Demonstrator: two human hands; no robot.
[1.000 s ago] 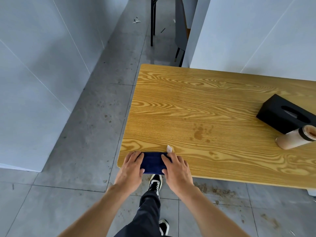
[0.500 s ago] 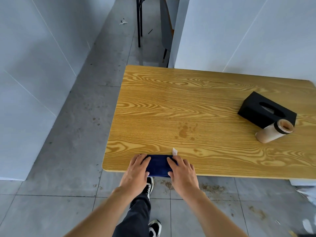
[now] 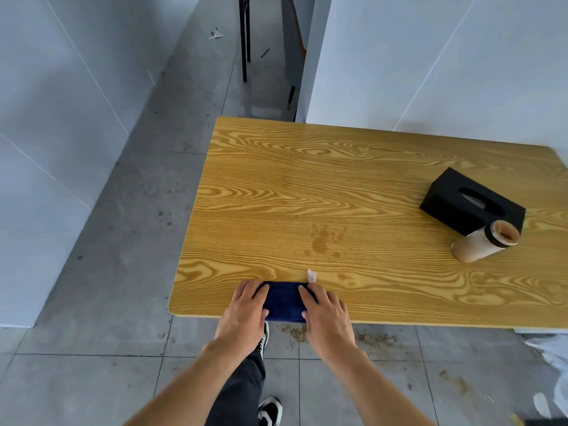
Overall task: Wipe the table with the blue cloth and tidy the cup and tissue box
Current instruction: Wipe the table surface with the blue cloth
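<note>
A folded dark blue cloth (image 3: 283, 300) lies at the near edge of the wooden table (image 3: 307, 192), with a small white tag at its far right corner. My left hand (image 3: 244, 312) rests flat on the cloth's left end and my right hand (image 3: 327, 315) on its right end. A brownish stain (image 3: 322, 241) marks the table beyond the cloth. At the right, a black tissue box (image 3: 470, 204) sits at an angle. A beige cup (image 3: 485, 245) lies on its side just in front of the box, touching it.
White partition walls (image 3: 430, 56) stand behind the table and along the left. A black chair leg (image 3: 245, 41) shows in the gap at the back. Grey tiled floor (image 3: 107, 272) runs left of the table. My leg and shoes are under the table edge.
The view has shifted so the table sits further left and the whole tissue box and cup show. Both hands have stayed on the cloth at the table's near edge.
</note>
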